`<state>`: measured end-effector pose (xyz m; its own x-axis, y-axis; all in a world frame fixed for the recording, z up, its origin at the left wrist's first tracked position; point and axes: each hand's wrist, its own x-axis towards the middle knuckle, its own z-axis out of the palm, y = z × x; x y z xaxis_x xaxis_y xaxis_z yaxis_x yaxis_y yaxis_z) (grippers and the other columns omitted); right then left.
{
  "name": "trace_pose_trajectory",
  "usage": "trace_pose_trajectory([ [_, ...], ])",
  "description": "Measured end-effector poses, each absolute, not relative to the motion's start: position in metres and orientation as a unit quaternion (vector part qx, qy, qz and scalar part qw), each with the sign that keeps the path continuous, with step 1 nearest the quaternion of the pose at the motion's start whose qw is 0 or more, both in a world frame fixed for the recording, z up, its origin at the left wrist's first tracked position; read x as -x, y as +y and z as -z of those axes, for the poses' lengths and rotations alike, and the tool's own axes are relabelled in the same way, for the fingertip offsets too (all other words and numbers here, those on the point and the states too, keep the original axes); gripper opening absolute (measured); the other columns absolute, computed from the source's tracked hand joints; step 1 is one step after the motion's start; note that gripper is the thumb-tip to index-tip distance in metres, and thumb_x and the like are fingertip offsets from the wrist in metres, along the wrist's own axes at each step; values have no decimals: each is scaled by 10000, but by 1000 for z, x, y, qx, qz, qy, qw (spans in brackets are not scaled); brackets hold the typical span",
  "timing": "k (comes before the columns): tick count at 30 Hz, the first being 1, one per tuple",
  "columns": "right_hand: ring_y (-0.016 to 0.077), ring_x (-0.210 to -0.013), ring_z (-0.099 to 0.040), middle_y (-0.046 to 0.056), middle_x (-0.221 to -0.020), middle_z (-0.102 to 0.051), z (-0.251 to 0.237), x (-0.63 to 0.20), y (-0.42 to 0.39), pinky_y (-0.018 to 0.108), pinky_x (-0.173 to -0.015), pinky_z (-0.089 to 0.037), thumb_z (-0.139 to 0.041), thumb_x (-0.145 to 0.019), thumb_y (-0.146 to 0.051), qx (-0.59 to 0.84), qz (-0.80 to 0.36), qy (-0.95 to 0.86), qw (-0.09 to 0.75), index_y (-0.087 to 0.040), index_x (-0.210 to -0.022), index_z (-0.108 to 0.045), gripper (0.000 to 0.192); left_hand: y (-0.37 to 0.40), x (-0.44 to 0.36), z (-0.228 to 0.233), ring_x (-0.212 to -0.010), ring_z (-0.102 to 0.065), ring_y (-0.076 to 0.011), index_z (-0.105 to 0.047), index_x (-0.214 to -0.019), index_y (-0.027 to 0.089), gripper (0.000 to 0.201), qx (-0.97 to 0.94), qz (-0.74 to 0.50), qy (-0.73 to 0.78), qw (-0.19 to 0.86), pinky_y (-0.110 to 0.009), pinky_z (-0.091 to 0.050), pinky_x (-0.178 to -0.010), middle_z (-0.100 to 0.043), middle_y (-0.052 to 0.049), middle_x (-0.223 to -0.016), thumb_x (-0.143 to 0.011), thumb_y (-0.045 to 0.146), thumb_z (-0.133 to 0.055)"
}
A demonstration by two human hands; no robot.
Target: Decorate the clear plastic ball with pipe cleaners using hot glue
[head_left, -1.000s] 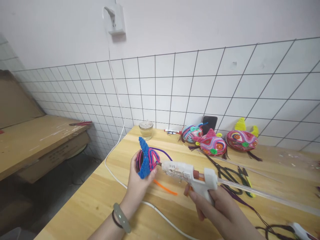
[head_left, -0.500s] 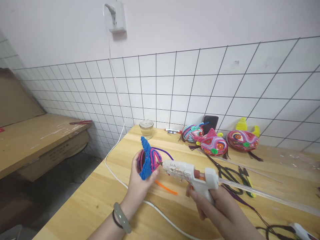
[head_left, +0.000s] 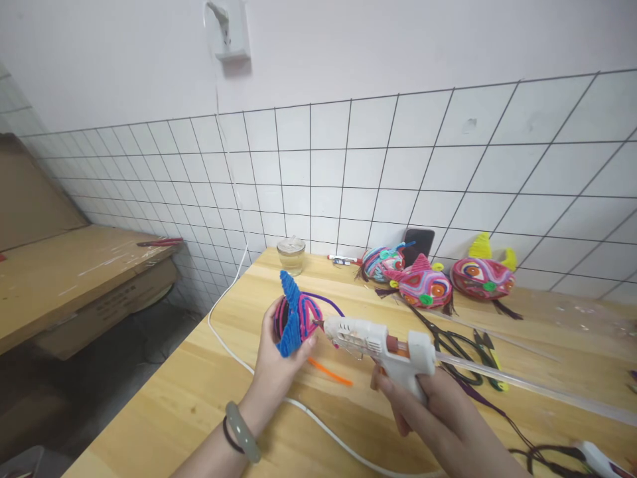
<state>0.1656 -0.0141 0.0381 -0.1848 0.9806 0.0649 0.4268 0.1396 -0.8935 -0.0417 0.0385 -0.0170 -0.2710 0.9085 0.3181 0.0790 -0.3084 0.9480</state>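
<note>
My left hand [head_left: 281,362] is wrapped round a pink-and-blue pipe-cleaner fish [head_left: 292,318] with a blue fin piece standing up on it. In my right hand [head_left: 423,405] is a white hot glue gun [head_left: 371,337], gripped by its handle. Its nozzle points left and meets or nearly meets the pink side of the fish. A long clear glue stick [head_left: 527,384] runs out of the gun's back end. Beside the fish lie a purple pipe cleaner [head_left: 331,301] and an orange pipe cleaner [head_left: 331,372].
Several colourful finished fish [head_left: 425,287] sit at the back right, near a phone [head_left: 418,245]. Black scissors [head_left: 455,352] and yellow-handled snips [head_left: 490,358] lie right of the gun. A lidded glass cup [head_left: 291,255] stands at the back. A white cable [head_left: 323,421] crosses the table.
Almost nothing differs. Both hands, the fish and the glue gun keep the same places, with only a slight shift of the camera view.
</note>
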Motion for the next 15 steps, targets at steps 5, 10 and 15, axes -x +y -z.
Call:
trace_pose_trajectory([
  [5, 162, -592, -563, 40, -738, -639, -40, -165, -15, 225, -492, -456, -463, -857, -552, 529, -387, -669, 350, -230, -528, -430, 461, 37, 41, 15, -1247, -493, -290, -380, -1262, 231, 682, -502, -631, 490, 331, -443, -408, -1036, -510, -134, -1325, -688, 328, -737],
  [10, 163, -582, -545, 29, -663, -588, -40, -164, -15, 221, -481, -453, -456, -863, -545, 532, -371, -672, 358, -231, -522, -417, 466, 38, 41, 15, -1251, -489, -288, -390, -1260, 232, 695, -495, -635, 489, 337, -424, -408, -1035, -510, -126, -1329, -673, 340, -746],
  [15, 166, -589, -541, 30, -663, -605, -38, -164, -15, 221, -477, -449, -462, -859, -546, 528, -359, -678, 364, -228, -534, -434, 455, 38, 40, 15, -1253, -484, -295, -392, -1259, 227, 702, -496, -634, 490, 335, -426, -402, -1037, -511, -127, -1326, -666, 348, -748],
])
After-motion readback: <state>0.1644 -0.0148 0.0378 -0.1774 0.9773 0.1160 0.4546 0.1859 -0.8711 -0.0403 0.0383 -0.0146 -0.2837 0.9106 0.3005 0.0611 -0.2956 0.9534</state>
